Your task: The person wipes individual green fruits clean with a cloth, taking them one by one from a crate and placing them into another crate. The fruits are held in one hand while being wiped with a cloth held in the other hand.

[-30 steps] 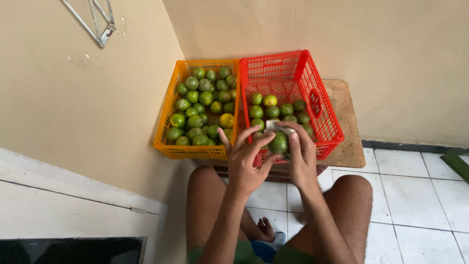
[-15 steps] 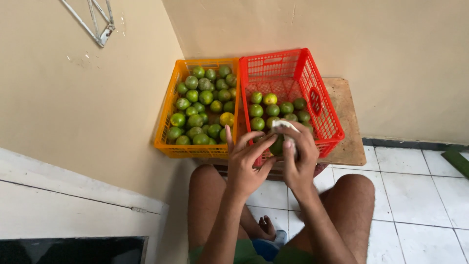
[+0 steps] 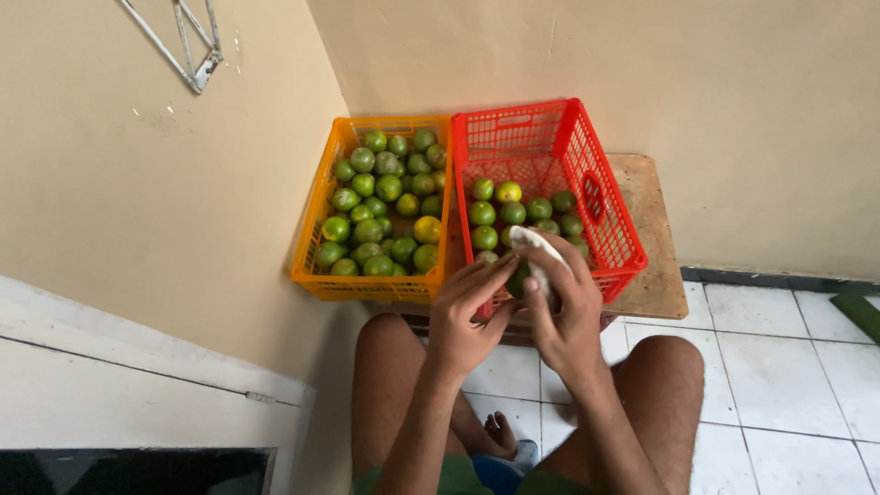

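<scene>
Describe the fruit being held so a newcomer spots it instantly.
Two crates sit on a wooden board in the wall corner: orange crate and red crate. At the red crate's near edge, the left hand and right hand meet around one green fruit. It alone is half covered by a white cloth.

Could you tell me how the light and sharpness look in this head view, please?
Head view: soft, even light with no glare; the orange crate and red crate are sharp; faint shadow lies under the wooden board; the right hand with its white cloth and the left hand look slightly soft; wall edges bow a little toward the frame sides.
</scene>
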